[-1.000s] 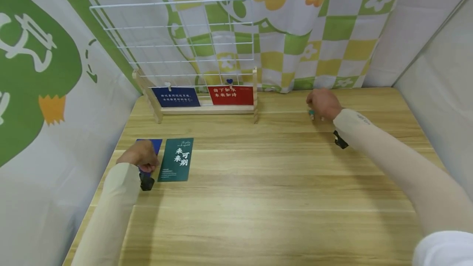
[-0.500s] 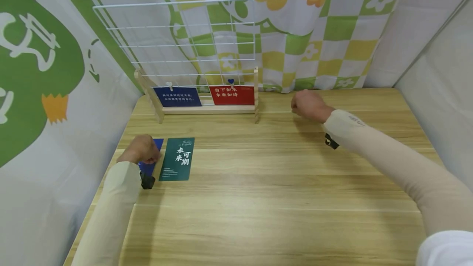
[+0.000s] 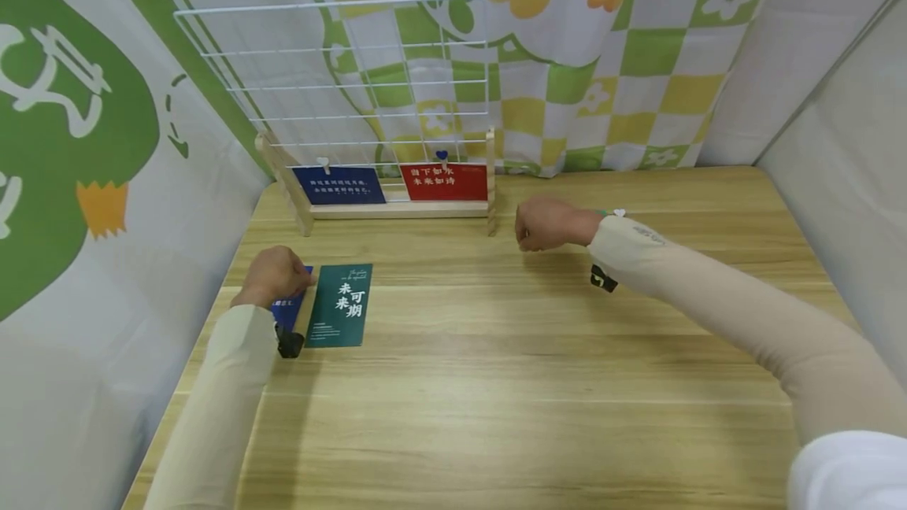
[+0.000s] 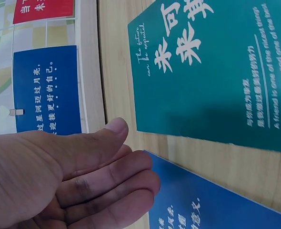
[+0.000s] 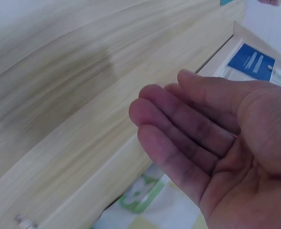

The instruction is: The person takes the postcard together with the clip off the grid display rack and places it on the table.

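Observation:
My left hand [image 3: 272,274] hovers over a blue card [image 4: 178,195] on the table, its fingers loosely bent and nothing in them. Beside that card lies a dark green card [image 3: 340,305] with white lettering. My right hand [image 3: 553,224] is above the table, right of the rack; the right wrist view shows its fingers relaxed with nothing visible in them. On the white wire grid rack [image 3: 490,183], a white heart clip [image 3: 323,164] holds a navy card [image 3: 340,186], and a blue heart clip [image 3: 442,156] holds a red card [image 3: 445,182].
Small clips lie behind my right wrist, among them one with a white heart [image 3: 620,212]; a green one [image 3: 603,212] is mostly covered. A patterned curtain [image 3: 524,124] hangs behind the wooden table [image 3: 496,384]. White walls stand at both sides.
My right hand has moved left and nearer, away from the small clips toward the rack. My left hand has shifted slightly up and right, uncovering more of the blue card's lower part.

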The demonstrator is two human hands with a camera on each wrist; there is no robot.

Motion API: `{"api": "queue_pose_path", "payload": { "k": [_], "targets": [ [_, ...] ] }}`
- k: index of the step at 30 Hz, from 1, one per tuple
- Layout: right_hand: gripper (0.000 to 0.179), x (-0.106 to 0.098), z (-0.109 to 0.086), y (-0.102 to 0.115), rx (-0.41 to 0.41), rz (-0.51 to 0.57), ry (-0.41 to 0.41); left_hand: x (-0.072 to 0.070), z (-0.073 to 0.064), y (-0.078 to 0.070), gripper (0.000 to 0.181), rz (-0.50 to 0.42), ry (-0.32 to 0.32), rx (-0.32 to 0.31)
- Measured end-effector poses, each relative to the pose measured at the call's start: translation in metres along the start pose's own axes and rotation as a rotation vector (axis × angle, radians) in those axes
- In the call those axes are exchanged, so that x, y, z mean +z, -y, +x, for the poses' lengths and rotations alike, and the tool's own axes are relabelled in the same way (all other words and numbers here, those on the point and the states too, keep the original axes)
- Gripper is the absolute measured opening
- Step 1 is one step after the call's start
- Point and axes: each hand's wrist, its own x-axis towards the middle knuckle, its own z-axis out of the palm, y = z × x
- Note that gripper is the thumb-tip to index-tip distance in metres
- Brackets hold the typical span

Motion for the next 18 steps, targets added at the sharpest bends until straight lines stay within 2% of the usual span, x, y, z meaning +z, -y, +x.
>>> {"api": "queue_pose_path", "payload": {
  "k": [4, 9, 14, 17, 18],
  "targets": [
    [0.016, -0.003, 0.013, 0.016, -0.050, -0.031, 0.019, 0.001, 0.005, -0.004, 0.027, -0.013, -0.036, 0.006],
    [0.014, -0.007, 0.034, 0.039, -0.063, 0.018, 0.044, 0.005, 0.015, -0.011, 0.028, -0.049, -0.097, 0.011],
    [0.015, -0.010, 0.062, 0.059, -0.068, 0.026, -0.021, 0.007, 0.023, -0.021, 0.032, -0.102, -0.179, -0.033],
    [0.023, -0.010, 0.080, 0.068, -0.086, 0.028, -0.073, 0.006, 0.025, -0.027, 0.034, -0.114, -0.221, -0.058],
    [0.020, -0.010, 0.086, 0.072, -0.088, 0.024, -0.084, 0.005, 0.026, -0.029, 0.035, -0.115, -0.234, -0.067]
  ]
}}
